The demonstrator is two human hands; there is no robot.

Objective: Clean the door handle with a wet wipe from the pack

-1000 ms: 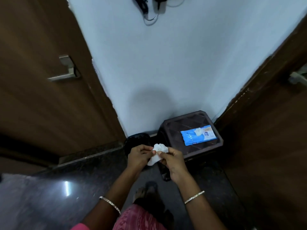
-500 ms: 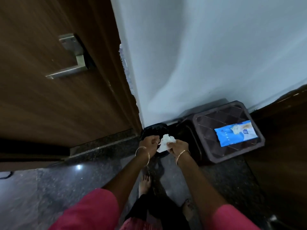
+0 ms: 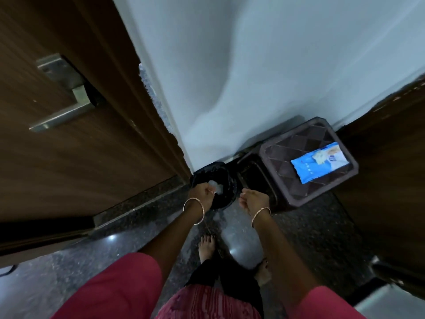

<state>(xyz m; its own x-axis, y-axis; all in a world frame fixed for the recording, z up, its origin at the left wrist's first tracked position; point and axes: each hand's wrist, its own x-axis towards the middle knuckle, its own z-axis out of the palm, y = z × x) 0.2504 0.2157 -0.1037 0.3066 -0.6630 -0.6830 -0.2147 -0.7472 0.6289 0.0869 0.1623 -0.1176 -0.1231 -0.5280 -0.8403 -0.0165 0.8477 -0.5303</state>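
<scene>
- I see my left hand [image 3: 202, 195] reaching down over the small black bin [image 3: 215, 187] at the foot of the wall corner, arm nearly straight, a bangle at the wrist.
- Its fingers are closed around the crumpled white wet wipe [image 3: 216, 189], which shows just past the knuckles, above the bin's mouth; I cannot tell whether the wipe touches the bin.
- My right hand [image 3: 254, 201] hangs just to the right of the bin, apart from the wipe, fingers curled loosely inward with nothing in them, a bangle on that wrist too.
- The blue wipe pack [image 3: 319, 162] lies flat on top of the dark brown stool [image 3: 287, 171], right of the bin and against the wall.
- The metal door handle [image 3: 63, 113] sits on the brown door [image 3: 69, 169] at far left, well apart from both hands, its lever pointing left.
- Both bare feet stand on the dark polished floor [image 3: 138, 229], near the bin.
</scene>
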